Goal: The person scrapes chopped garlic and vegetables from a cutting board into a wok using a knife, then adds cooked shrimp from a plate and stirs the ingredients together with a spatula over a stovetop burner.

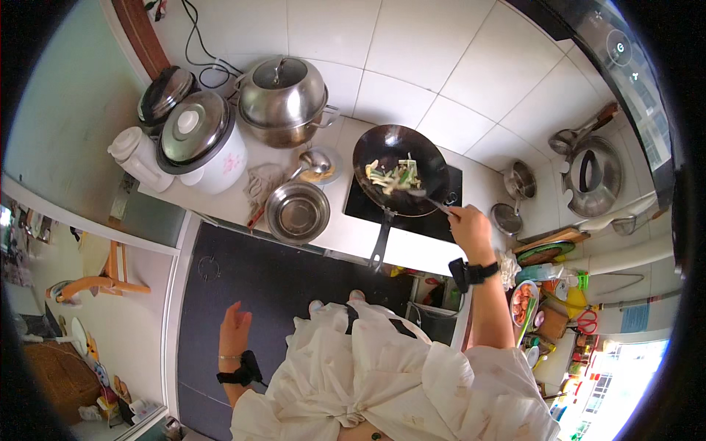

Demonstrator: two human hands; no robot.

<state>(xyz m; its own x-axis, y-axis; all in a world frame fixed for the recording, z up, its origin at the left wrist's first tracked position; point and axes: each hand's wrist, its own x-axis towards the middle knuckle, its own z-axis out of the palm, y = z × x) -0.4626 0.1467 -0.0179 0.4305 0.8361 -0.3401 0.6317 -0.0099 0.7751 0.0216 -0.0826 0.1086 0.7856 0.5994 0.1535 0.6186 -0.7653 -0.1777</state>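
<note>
My right hand point(472, 229) grips the handle of a spatula point(437, 204), whose head reaches into the food. A dark wok point(386, 144) sits on a black cooktop point(358, 205), its long handle point(381, 242) pointing towards me. Pale and green cut pieces of food point(405, 175) lie in the bottom of the wok; motion blurs some of them. My left hand point(235, 331) hangs over the dark floor, holding nothing, its fingers slightly curled and the thumb apart. Each wrist wears a black strap.
Left of the wok stand a steel bowl point(298, 212), a ladle point(314, 161) on a dish, a lidded steel pot point(284, 99), a white rice cooker point(215, 165) and a white jug point(140, 160). To the right are small pans point(519, 179), a plate of orange-red food point(524, 302) and red-handled scissors point(587, 322).
</note>
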